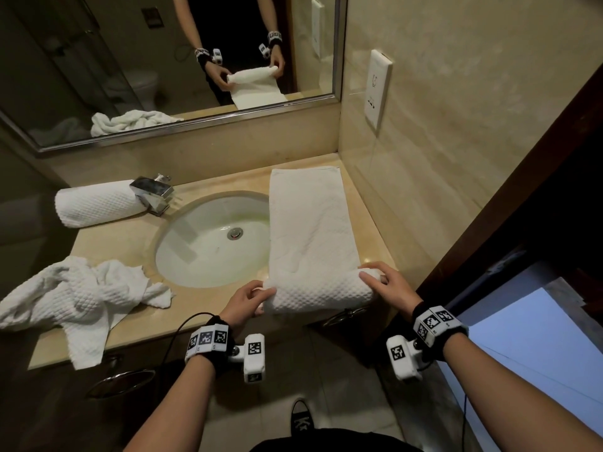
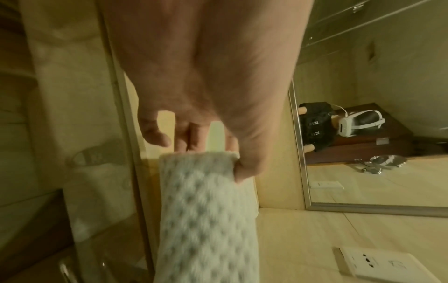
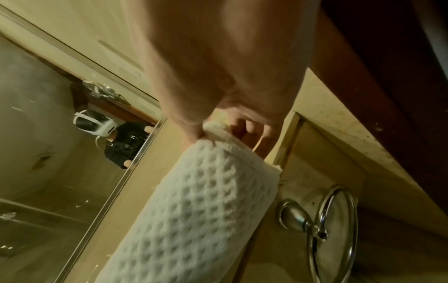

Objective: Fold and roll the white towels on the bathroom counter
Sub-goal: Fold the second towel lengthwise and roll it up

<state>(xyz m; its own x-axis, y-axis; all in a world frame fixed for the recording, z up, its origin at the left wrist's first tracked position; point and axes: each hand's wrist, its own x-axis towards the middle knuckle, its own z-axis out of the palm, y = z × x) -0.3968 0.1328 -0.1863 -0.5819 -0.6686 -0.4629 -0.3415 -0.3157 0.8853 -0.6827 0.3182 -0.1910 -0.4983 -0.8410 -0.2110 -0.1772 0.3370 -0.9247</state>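
Note:
A white waffle towel (image 1: 310, 230) lies folded in a long strip on the counter (image 1: 208, 313) right of the sink, its near end wound into a roll (image 1: 321, 293) at the counter's front edge. My left hand (image 1: 249, 300) pinches the roll's left end; the left wrist view shows that hand (image 2: 213, 151) with the thumb on top of the roll (image 2: 203, 210). My right hand (image 1: 385, 285) curls over the roll's right end, seen as the same hand (image 3: 230, 132) around the roll (image 3: 194, 210) in the right wrist view. A finished rolled towel (image 1: 94, 203) lies at the back left.
A crumpled white towel (image 1: 71, 298) hangs over the counter's front left edge. The sink basin (image 1: 212, 239) and chrome faucet (image 1: 153, 192) sit mid-counter. A mirror (image 1: 169, 60) runs along the back, a wall socket (image 1: 378, 89) on the right wall, towel rings (image 1: 346, 316) under the counter.

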